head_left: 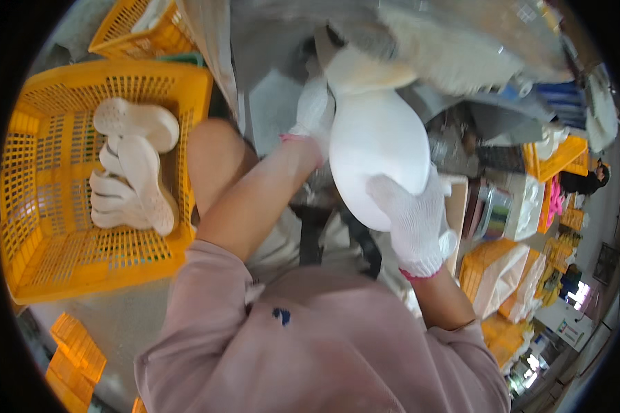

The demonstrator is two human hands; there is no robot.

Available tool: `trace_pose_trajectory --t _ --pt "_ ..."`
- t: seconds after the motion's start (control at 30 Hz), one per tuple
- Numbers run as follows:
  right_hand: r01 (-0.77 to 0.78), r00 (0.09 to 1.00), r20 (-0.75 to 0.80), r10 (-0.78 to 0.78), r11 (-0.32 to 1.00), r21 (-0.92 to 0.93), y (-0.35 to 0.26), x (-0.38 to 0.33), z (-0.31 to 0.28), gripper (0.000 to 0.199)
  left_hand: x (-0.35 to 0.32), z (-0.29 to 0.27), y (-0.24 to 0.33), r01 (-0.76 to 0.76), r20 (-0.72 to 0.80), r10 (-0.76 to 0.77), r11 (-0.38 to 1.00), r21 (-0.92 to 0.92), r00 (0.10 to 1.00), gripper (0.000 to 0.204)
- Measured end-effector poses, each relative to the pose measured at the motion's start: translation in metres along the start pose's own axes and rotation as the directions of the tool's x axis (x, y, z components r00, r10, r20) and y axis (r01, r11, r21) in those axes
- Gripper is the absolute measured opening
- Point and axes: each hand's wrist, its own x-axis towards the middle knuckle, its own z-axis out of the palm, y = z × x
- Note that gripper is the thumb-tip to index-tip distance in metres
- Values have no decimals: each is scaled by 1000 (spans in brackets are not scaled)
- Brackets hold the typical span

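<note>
A large, smooth white piece shaped like a shoe sole [379,151] is in front of me, wide and rounded at the near end, narrowing to a waist before its yellowish far end. White knit gloves with pink cuffs cover both hands. My right hand [417,217] grips the near end, thumb over the top and other fingers hidden beneath. Beside the far part, my left hand [315,113] is closed on its left edge; those fingertips are partly hidden. The far end lies close to a grey, rough, dusty machine part [375,41]; whether they touch I cannot tell.
At left, a yellow plastic basket [103,275] holds several white foam shoe pieces [141,172]. Another yellow basket [145,41] stands behind it. A dust-coated machine body [468,48] spans the far side. Yellow crates [492,272] line the right, where a person [585,180] appears farther off.
</note>
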Motion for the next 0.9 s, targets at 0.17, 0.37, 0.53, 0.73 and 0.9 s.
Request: trace_pose_trajectory --t 0.17,0.37,0.53,0.73,0.9 --pt "-225 974 18 224 968 112 37 -36 -55 54 -47 42 4 278 113 -273 698 -660 955 72" --pt "-310 948 10 318 914 263 62 -52 -96 49 -63 81 -10 418 331 -257 533 -736 908 86" --pt "-255 937 -171 305 931 262 46 -41 -91 41 -67 107 -9 561 519 -215 290 -775 827 87" --pt "-146 989 48 138 937 318 49 -6 -134 41 -27 145 -33 298 206 -224 555 -777 953 86" --pt "-80 996 37 77 993 84 9 60 -129 41 40 150 -26 51 -9 -78 725 -686 997 86"
